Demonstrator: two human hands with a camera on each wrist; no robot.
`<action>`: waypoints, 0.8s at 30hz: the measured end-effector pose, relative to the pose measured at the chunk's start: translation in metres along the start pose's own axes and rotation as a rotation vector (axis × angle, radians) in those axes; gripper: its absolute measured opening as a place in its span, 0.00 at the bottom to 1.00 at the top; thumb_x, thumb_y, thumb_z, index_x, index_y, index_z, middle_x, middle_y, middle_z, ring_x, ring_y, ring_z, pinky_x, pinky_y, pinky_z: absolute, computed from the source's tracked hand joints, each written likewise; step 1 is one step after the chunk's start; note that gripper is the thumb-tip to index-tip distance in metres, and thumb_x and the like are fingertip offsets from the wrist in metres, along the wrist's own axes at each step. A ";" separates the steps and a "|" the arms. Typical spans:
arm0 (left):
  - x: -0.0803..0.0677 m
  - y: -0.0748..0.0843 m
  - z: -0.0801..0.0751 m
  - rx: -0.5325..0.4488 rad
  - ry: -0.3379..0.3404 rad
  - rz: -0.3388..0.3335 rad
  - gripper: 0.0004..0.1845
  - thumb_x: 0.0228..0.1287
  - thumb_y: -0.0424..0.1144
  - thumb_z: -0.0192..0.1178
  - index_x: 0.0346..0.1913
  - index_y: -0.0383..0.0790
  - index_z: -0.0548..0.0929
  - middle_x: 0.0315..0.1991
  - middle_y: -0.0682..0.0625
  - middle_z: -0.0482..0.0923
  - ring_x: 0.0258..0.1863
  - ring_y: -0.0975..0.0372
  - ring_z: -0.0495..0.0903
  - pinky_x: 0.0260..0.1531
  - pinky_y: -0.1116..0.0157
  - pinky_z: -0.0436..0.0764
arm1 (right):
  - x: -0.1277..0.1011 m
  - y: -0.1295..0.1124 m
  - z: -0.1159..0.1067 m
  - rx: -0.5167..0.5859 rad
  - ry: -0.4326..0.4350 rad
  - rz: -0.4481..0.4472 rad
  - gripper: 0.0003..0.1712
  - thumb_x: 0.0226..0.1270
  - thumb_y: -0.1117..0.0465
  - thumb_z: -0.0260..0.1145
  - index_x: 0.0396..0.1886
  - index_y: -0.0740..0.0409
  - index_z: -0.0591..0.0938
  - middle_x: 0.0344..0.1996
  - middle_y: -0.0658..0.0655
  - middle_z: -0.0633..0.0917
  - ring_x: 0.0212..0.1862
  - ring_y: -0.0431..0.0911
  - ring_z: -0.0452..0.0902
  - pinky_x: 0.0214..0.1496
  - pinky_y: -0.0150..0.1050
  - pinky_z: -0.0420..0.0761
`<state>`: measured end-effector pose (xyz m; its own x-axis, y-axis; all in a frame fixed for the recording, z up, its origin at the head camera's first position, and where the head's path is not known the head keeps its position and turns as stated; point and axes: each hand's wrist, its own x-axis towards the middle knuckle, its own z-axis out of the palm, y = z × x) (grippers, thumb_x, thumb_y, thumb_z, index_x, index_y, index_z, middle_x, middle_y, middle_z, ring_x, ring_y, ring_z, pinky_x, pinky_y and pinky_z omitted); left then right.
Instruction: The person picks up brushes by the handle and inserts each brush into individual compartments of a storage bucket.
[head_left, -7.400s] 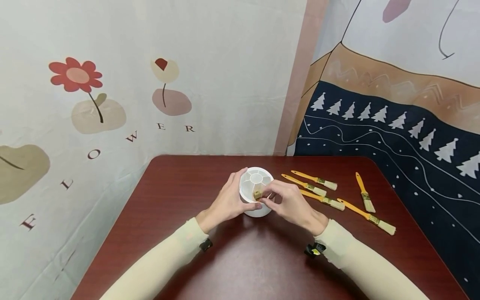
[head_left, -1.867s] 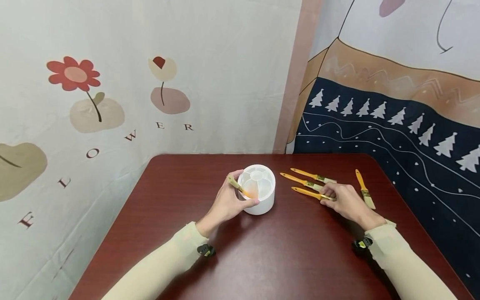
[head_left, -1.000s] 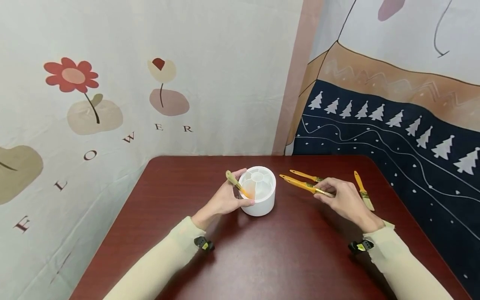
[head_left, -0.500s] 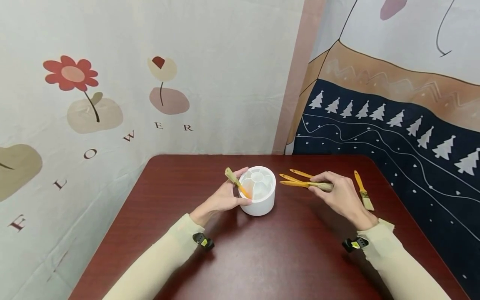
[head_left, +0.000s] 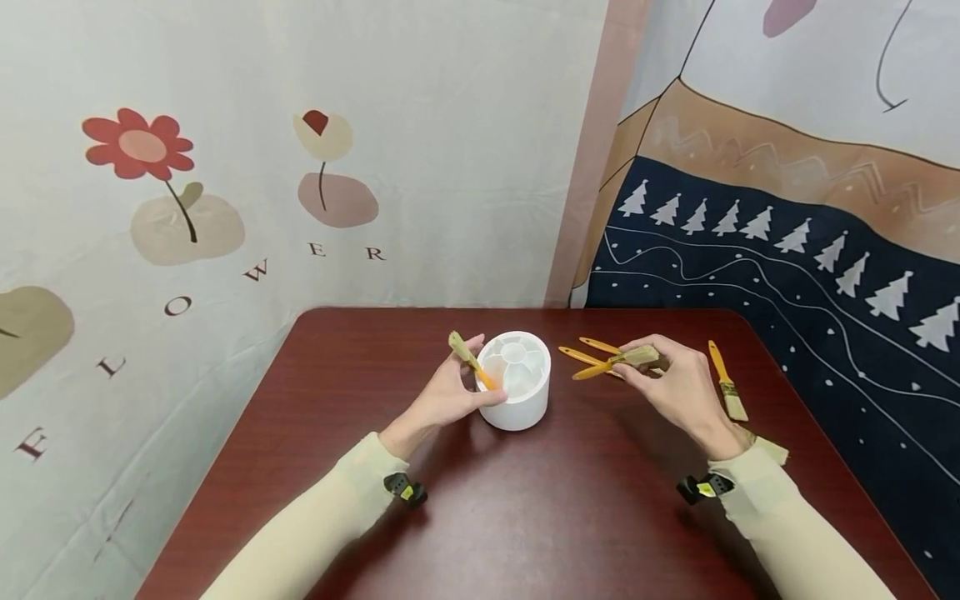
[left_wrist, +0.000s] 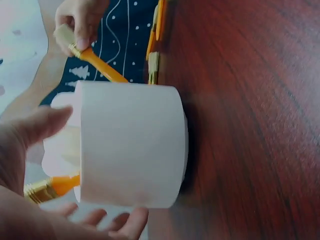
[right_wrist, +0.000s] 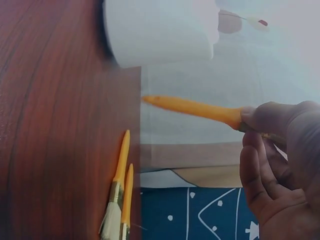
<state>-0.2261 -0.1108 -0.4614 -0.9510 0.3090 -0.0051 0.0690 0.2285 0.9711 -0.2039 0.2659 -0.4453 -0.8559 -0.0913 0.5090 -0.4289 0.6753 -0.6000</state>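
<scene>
A white round organizer with several compartments stands on the table. My left hand cups its left side, thumb at the front of the rim and fingers on the outer wall. In a compartment near that hand, a paintbrush leans left, handle down and bristles up. My right hand pinches another paintbrush near its metal band, lifted above the table. Its orange handle points left toward the organizer, and its bristles lie by my palm. Two more paintbrushes lie just beyond it.
At the right a single paintbrush lies on the dark red table. Pale bristles of one more show beside my right wrist. A printed curtain hangs behind the table's back edge.
My right hand has picked up a paintbrush from the table and turned its handle toward the organizer, moving slightly left. Earlier, it placed another brush in the organizer. My left hand stays at the organizer.
</scene>
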 end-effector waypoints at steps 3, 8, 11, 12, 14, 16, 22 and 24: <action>-0.005 0.002 0.004 0.073 0.100 -0.015 0.55 0.64 0.34 0.86 0.89 0.35 0.65 0.88 0.36 0.71 0.80 0.41 0.82 0.78 0.39 0.82 | 0.002 -0.006 -0.003 0.012 0.013 0.017 0.20 0.66 0.64 0.91 0.55 0.53 0.94 0.45 0.57 0.98 0.38 0.33 0.90 0.42 0.19 0.86; -0.013 0.005 0.012 0.179 0.212 -0.056 0.47 0.63 0.43 0.87 0.79 0.35 0.71 0.78 0.37 0.80 0.77 0.41 0.83 0.78 0.39 0.80 | 0.004 -0.015 -0.008 0.015 0.031 0.052 0.16 0.70 0.57 0.89 0.53 0.50 0.95 0.42 0.56 0.99 0.38 0.30 0.88 0.36 0.23 0.83; -0.018 0.006 0.016 0.196 0.235 -0.066 0.45 0.63 0.44 0.87 0.75 0.35 0.72 0.73 0.35 0.82 0.75 0.40 0.83 0.77 0.39 0.81 | 0.005 -0.020 -0.010 0.012 0.033 0.053 0.13 0.71 0.56 0.89 0.50 0.50 0.94 0.39 0.54 0.98 0.39 0.29 0.86 0.39 0.23 0.83; -0.019 0.005 0.017 0.199 0.239 -0.068 0.44 0.63 0.44 0.87 0.75 0.35 0.72 0.72 0.35 0.82 0.74 0.40 0.84 0.77 0.40 0.82 | 0.005 -0.021 -0.010 0.012 0.032 0.050 0.12 0.72 0.56 0.88 0.49 0.50 0.94 0.38 0.54 0.98 0.39 0.29 0.86 0.40 0.22 0.82; -0.021 0.004 0.019 0.200 0.242 -0.068 0.44 0.63 0.44 0.87 0.74 0.36 0.73 0.72 0.36 0.83 0.73 0.40 0.85 0.76 0.40 0.82 | 0.006 -0.024 -0.011 0.013 0.033 0.038 0.11 0.72 0.57 0.88 0.47 0.50 0.94 0.37 0.53 0.98 0.39 0.30 0.85 0.42 0.21 0.82; -0.023 0.004 0.020 0.199 0.242 -0.063 0.43 0.63 0.45 0.87 0.73 0.36 0.73 0.71 0.36 0.83 0.72 0.41 0.87 0.75 0.40 0.83 | 0.008 -0.027 -0.012 0.015 0.037 0.025 0.10 0.72 0.58 0.88 0.45 0.50 0.93 0.36 0.53 0.98 0.38 0.32 0.86 0.42 0.21 0.82; -0.025 0.001 0.022 0.189 0.251 -0.020 0.43 0.63 0.43 0.87 0.74 0.37 0.73 0.71 0.36 0.84 0.71 0.41 0.90 0.73 0.41 0.86 | 0.012 -0.044 -0.013 0.053 0.041 -0.015 0.09 0.72 0.59 0.88 0.45 0.49 0.94 0.38 0.53 0.98 0.37 0.31 0.88 0.44 0.19 0.85; -0.027 0.000 0.021 0.187 0.253 -0.010 0.43 0.63 0.42 0.88 0.75 0.38 0.73 0.70 0.36 0.84 0.71 0.41 0.90 0.73 0.41 0.87 | 0.013 -0.050 -0.013 0.074 0.039 -0.027 0.09 0.72 0.60 0.88 0.46 0.50 0.94 0.39 0.53 0.99 0.38 0.29 0.89 0.46 0.19 0.86</action>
<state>-0.1945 -0.0995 -0.4662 -0.9951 0.0722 0.0680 0.0914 0.4035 0.9104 -0.1901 0.2402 -0.4009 -0.8323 -0.0796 0.5485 -0.4735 0.6165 -0.6290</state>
